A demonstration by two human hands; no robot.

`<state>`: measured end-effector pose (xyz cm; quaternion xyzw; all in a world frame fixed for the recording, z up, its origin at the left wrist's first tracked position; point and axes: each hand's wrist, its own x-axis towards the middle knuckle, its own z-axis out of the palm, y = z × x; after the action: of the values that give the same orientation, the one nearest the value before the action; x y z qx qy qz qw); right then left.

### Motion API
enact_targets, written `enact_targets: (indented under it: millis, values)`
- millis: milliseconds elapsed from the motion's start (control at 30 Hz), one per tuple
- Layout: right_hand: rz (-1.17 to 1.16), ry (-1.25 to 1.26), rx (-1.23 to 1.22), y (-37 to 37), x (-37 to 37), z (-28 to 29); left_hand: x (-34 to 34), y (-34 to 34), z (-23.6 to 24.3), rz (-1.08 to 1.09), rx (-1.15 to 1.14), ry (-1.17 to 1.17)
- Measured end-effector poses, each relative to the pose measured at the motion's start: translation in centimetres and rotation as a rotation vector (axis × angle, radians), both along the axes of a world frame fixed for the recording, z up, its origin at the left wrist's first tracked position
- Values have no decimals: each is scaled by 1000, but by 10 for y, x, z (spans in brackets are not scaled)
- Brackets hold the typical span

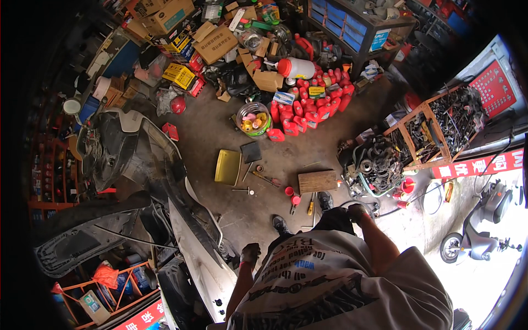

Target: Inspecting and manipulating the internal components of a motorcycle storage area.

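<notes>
The left hand (pixel 250 253) looks loosely curled beside the scooter (pixel 204 267), which stands along the left edge of the floor (pixel 206 132). The right hand (pixel 358 213) is next to the dark trousers (pixel 333 219); I cannot tell whether either hand holds anything. A screwdriver (pixel 312 205) lies between the shoes (pixel 279 224), near a wooden block (pixel 317 180). Red bottles (pixel 300 124) crowd toward the floor's far edge, beyond a yellow tray (pixel 227 167).
</notes>
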<state>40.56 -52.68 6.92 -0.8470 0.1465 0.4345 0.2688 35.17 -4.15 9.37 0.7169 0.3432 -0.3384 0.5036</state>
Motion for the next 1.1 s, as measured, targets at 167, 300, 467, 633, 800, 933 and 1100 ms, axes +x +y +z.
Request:
enact_targets:
  millis: [167, 300, 467, 633, 800, 933, 1100]
  values:
    - [-80, 20, 16, 5, 4, 12, 2, 0, 3, -32, 4, -34]
    - [-41, 10, 19, -2, -2, -6, 5, -4, 7, -18, 3, -32]
    - [7, -22, 1, -4, -5, -16, 6, -6, 9, -11, 23, -14]
    - [116, -88, -58, -6, -8, -23, 6, -6, 9, -9, 9, -13]
    - [39, -31, -18, -1, -2, -6, 2, -6, 8, 4, 13, -50]
    - [119, -19, -37, -1, 0, 0, 4, -9, 15, -4, 19, -16]
    - [205, -22, -109, -8, -5, -14, 9, -17, 25, -5, 14, -44]
